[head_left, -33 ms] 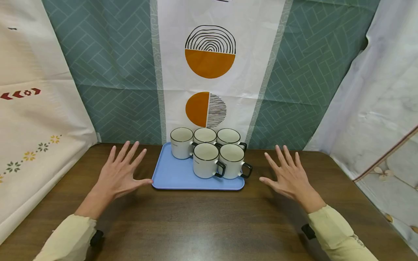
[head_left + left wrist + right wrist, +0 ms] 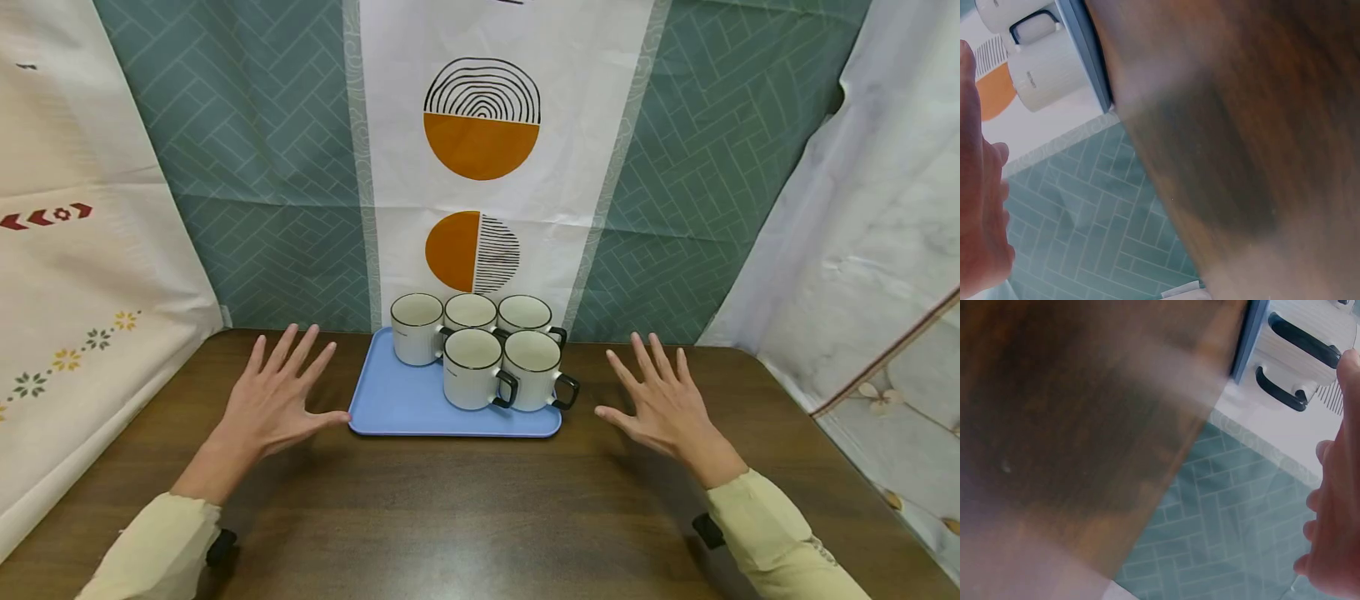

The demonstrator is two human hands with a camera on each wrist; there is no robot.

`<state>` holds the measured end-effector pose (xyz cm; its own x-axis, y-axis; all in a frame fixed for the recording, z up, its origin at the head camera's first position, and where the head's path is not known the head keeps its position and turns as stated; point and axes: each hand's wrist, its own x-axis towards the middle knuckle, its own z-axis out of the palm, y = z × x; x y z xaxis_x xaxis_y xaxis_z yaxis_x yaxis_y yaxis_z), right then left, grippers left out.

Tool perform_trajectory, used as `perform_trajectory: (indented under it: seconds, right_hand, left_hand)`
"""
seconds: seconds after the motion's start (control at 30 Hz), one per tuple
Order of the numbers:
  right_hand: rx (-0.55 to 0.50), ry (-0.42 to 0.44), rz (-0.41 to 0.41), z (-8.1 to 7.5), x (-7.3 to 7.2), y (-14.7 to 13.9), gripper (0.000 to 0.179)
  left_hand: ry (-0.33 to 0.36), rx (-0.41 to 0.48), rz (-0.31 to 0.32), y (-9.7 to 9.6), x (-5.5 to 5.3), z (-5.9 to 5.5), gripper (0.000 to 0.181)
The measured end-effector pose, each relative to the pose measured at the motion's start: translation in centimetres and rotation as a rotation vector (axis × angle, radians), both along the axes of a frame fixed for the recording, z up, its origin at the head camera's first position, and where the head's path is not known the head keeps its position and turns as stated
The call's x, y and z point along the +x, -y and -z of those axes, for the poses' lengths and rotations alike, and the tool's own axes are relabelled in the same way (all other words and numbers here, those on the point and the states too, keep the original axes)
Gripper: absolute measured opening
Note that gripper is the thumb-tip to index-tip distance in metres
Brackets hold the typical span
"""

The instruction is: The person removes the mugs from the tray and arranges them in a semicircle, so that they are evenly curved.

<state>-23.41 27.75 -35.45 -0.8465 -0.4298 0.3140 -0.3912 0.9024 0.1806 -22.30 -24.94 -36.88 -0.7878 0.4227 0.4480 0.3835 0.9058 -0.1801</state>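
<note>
Several white mugs with black rims and black handles stand upright on a light blue tray (image 2: pixel 397 408). Two are in the front row, a left front mug (image 2: pixel 472 379) and a right front mug (image 2: pixel 528 383); the others, including the back left mug (image 2: pixel 416 333), stand behind. My left hand (image 2: pixel 273 404) is spread left of the tray, its thumb tip by the tray's front left corner; whether it touches I cannot tell. To the right, my right hand (image 2: pixel 667 412) is spread too, apart from the nearest mug handle (image 2: pixel 567 392). Neither hand holds anything.
Tray and mugs are at the back of a brown wooden table (image 2: pixel 465 508). A green and white patterned cloth (image 2: pixel 285 167) hangs right behind them. Cream cloth (image 2: pixel 90 333) borders the left side, and a pale marbled cloth (image 2: pixel 847 250) the right.
</note>
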Motion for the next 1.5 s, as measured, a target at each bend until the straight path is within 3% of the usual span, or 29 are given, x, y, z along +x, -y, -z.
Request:
perform_trajectory:
  seconds: [0.37,0.5,0.67,0.87,1.0,1.2,1.33,1.5]
  right_hand:
    - [0.034,-0.002,-0.01,-0.6,-0.3,0.6,0.083]
    - [-0.031,0.072,-0.003,-0.7,-0.3,0.9,0.077]
    - [-0.242,0.188,-0.001,-0.8,-0.5,1.6,0.064]
    - [-0.493,0.269,0.003,-1.0,-0.7,2.9,0.059]
    - [-0.594,0.301,-0.025,-1.0,-1.0,3.9,0.057]
    - [-0.696,0.286,-0.037,-0.8,-1.3,5.0,0.05]
    - [-0.754,0.309,-0.018,-0.3,-1.6,5.4,0.045]
    - [-0.827,0.382,0.025,0.3,-2.0,5.8,0.046]
  left_hand:
    - [0.011,-0.001,-0.014,0.0,0.2,0.0,0.102]
    - [0.159,0.084,-0.049,-0.3,0.4,-0.4,0.093]
    - [0.367,0.279,-0.107,-1.2,0.4,-1.2,0.083]
    - [0.528,0.493,-0.065,-2.6,-1.4,-1.0,0.078]
    - [0.615,0.575,-0.058,-3.3,-2.9,-0.1,0.072]
    - [0.733,0.624,-0.082,-4.1,-4.8,0.5,0.067]
    - [0.833,0.703,-0.128,-4.1,-5.4,0.8,0.065]
    - [0.907,0.899,-0.135,-3.9,-5.6,1.2,0.053]
